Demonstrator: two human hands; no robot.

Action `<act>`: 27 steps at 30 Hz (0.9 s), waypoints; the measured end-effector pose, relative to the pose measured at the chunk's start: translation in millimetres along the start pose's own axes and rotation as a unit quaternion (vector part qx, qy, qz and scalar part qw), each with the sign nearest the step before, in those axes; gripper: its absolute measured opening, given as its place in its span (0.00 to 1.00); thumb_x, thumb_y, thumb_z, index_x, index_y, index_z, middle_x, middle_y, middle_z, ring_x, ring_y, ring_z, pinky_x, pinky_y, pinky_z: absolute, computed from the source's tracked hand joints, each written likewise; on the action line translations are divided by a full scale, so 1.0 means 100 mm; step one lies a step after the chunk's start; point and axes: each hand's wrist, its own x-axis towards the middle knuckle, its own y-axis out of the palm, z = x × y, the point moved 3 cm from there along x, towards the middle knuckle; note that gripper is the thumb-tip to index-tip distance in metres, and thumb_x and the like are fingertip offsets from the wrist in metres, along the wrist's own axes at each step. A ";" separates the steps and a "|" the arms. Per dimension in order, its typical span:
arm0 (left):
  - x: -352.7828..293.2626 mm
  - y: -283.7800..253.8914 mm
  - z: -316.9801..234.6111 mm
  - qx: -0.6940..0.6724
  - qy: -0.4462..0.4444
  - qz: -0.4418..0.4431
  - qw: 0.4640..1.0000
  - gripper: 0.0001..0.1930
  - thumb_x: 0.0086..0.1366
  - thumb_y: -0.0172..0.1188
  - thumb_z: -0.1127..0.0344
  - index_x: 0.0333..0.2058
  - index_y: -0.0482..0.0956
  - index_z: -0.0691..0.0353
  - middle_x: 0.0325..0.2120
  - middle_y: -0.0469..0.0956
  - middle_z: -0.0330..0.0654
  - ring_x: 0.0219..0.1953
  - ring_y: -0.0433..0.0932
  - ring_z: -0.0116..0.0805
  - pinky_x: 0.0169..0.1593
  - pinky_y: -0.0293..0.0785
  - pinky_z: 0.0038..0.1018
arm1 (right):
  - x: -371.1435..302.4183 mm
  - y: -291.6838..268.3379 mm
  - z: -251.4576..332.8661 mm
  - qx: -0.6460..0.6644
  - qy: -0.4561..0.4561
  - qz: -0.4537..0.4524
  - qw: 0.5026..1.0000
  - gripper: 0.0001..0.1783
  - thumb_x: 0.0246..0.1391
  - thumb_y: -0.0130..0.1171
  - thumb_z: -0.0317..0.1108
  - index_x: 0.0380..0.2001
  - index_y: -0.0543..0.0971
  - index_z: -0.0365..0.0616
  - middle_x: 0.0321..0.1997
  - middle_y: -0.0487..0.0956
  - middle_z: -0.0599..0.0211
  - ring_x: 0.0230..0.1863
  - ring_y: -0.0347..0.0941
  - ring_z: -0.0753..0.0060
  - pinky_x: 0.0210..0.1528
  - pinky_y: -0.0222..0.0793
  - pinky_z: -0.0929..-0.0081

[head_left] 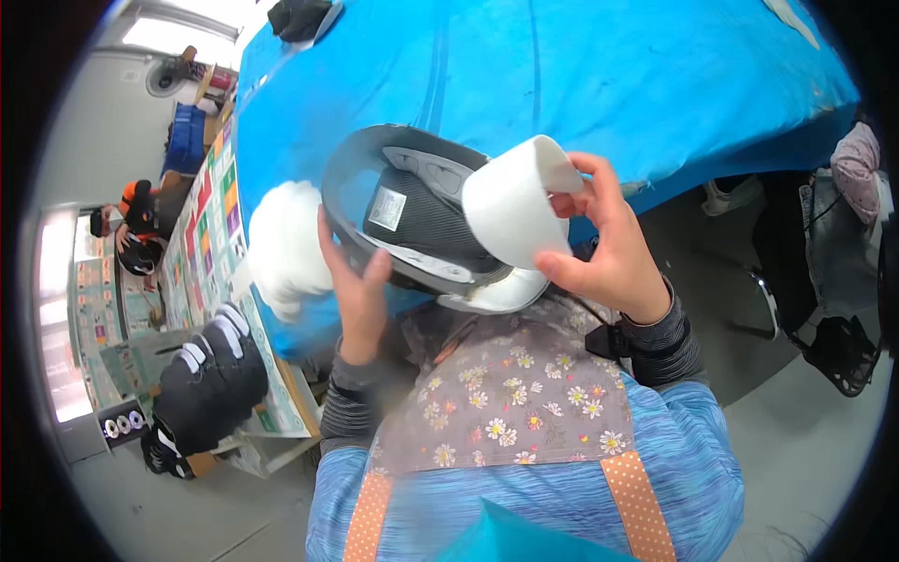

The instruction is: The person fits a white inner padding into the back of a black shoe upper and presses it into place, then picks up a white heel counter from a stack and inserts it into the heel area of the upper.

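Note:
My left hand point(354, 288) grips the side of a grey and black sports shoe point(412, 220), held tilted with its opening facing me over the edge of the blue table point(581, 84). My right hand point(604, 245) pinches a curled white insole point(513, 204) just above the shoe's opening, its lower end near the heel. A blurred white wad of paper or stuffing point(286, 248) lies on the table just left of my left hand.
Several black shoes with white stripes point(208, 379) are stacked at lower left beside a board covered with coloured labels point(211, 211). A dark object point(302, 17) rests at the table's far edge. Another person point(140, 211) sits at far left. A bag point(843, 351) lies on the floor at right.

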 end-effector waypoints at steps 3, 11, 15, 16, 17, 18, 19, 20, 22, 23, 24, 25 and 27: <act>-0.29 -0.03 0.20 0.141 0.049 0.005 0.989 0.58 0.56 0.68 0.62 0.74 0.34 0.63 0.74 0.41 0.54 0.74 0.45 0.49 0.74 0.43 0.41 | 0.10 0.11 0.01 -0.072 -0.008 0.029 0.997 0.53 0.40 0.80 0.48 0.61 0.61 0.35 0.48 0.79 0.49 0.48 0.78 0.59 0.53 0.74 0.64; -0.17 -0.23 0.05 0.126 0.179 0.111 0.969 0.67 0.51 0.74 0.59 0.73 0.26 0.64 0.76 0.28 0.52 0.77 0.32 0.47 0.76 0.33 0.46 | 0.10 0.56 0.16 -0.158 -0.110 0.096 0.977 0.50 0.38 0.79 0.50 0.57 0.63 0.34 0.40 0.80 0.42 0.41 0.81 0.42 0.45 0.78 0.58; 0.10 -0.32 -0.12 0.144 0.180 0.201 0.952 0.54 0.58 0.68 0.54 0.73 0.43 0.69 0.74 0.45 0.56 0.77 0.40 0.48 0.75 0.39 0.42 | 0.18 0.69 0.06 -0.224 -0.108 0.082 0.965 0.46 0.39 0.77 0.49 0.53 0.64 0.34 0.40 0.80 0.42 0.41 0.80 0.41 0.42 0.77 0.56; 0.15 -0.27 -0.21 0.113 0.186 0.193 0.957 0.47 0.64 0.62 0.50 0.72 0.50 0.68 0.74 0.48 0.55 0.76 0.44 0.49 0.74 0.42 0.42 | 0.19 0.72 0.00 -0.241 -0.110 0.074 0.962 0.46 0.39 0.77 0.50 0.53 0.64 0.34 0.40 0.80 0.42 0.41 0.80 0.41 0.41 0.77 0.56; 0.18 -0.24 -0.21 0.112 0.185 0.197 0.956 0.47 0.64 0.62 0.50 0.72 0.50 0.68 0.74 0.48 0.55 0.76 0.44 0.49 0.74 0.42 0.42 | 0.20 0.74 -0.05 -0.257 -0.109 0.068 0.958 0.46 0.39 0.77 0.50 0.52 0.65 0.34 0.39 0.80 0.43 0.40 0.80 0.42 0.41 0.77 0.56; 0.23 -0.24 -0.21 0.135 0.189 0.137 0.963 0.43 0.67 0.60 0.51 0.72 0.52 0.67 0.74 0.49 0.54 0.75 0.47 0.48 0.74 0.43 0.42 | 0.23 0.77 -0.09 -0.269 -0.076 0.089 0.956 0.50 0.38 0.79 0.52 0.57 0.65 0.35 0.43 0.81 0.47 0.45 0.81 0.48 0.47 0.77 0.59; 0.28 -0.24 -0.20 0.135 0.202 0.110 0.964 0.38 0.69 0.57 0.53 0.70 0.56 0.66 0.73 0.52 0.53 0.74 0.50 0.47 0.74 0.44 0.41 | 0.24 0.81 -0.10 -0.269 -0.072 0.086 0.957 0.50 0.38 0.79 0.52 0.57 0.65 0.35 0.43 0.81 0.47 0.45 0.81 0.48 0.47 0.77 0.59; 0.33 -0.23 -0.19 0.134 0.217 0.084 0.963 0.33 0.71 0.54 0.55 0.69 0.59 0.65 0.72 0.55 0.52 0.73 0.53 0.46 0.73 0.46 0.41 | 0.25 0.84 -0.09 -0.274 -0.085 0.067 0.956 0.50 0.38 0.78 0.52 0.57 0.65 0.35 0.43 0.81 0.47 0.45 0.81 0.48 0.46 0.78 0.60; 0.42 -0.21 -0.18 0.109 0.197 0.080 0.971 0.26 0.74 0.49 0.58 0.65 0.67 0.66 0.69 0.62 0.50 0.71 0.59 0.45 0.73 0.48 0.39 | 0.28 0.90 -0.12 -0.282 -0.126 0.025 0.951 0.49 0.39 0.78 0.52 0.56 0.66 0.35 0.41 0.81 0.48 0.43 0.81 0.48 0.42 0.78 0.60; 0.46 -0.19 -0.17 0.086 0.164 0.103 0.977 0.24 0.75 0.48 0.59 0.63 0.70 0.67 0.67 0.66 0.49 0.70 0.62 0.45 0.72 0.49 0.38 | 0.31 0.93 -0.15 -0.281 -0.124 0.020 0.951 0.49 0.39 0.78 0.52 0.56 0.66 0.35 0.41 0.81 0.48 0.43 0.81 0.48 0.42 0.78 0.60; 0.50 -0.15 -0.13 0.023 0.142 0.078 0.986 0.21 0.76 0.46 0.61 0.59 0.75 0.69 0.63 0.72 0.50 0.67 0.66 0.44 0.72 0.51 0.37 | 0.34 0.97 -0.15 -0.288 -0.154 0.005 0.945 0.48 0.38 0.77 0.54 0.54 0.66 0.34 0.39 0.80 0.48 0.39 0.81 0.48 0.39 0.78 0.60; 0.51 -0.14 -0.10 0.023 0.142 0.083 0.986 0.21 0.76 0.46 0.61 0.59 0.75 0.69 0.63 0.72 0.50 0.67 0.66 0.44 0.72 0.51 0.37 | 0.35 0.99 -0.15 -0.294 -0.184 -0.009 0.938 0.48 0.37 0.77 0.55 0.52 0.67 0.33 0.36 0.80 0.48 0.36 0.81 0.48 0.36 0.78 0.60; 0.51 -0.15 -0.04 -0.053 0.092 0.061 0.992 0.26 0.77 0.42 0.56 0.60 0.71 0.72 0.66 0.67 0.55 0.66 0.66 0.44 0.70 0.56 0.36 | 0.39 1.05 -0.16 -0.280 -0.166 0.012 0.945 0.47 0.38 0.77 0.51 0.55 0.65 0.36 0.40 0.80 0.50 0.38 0.80 0.47 0.38 0.78 0.59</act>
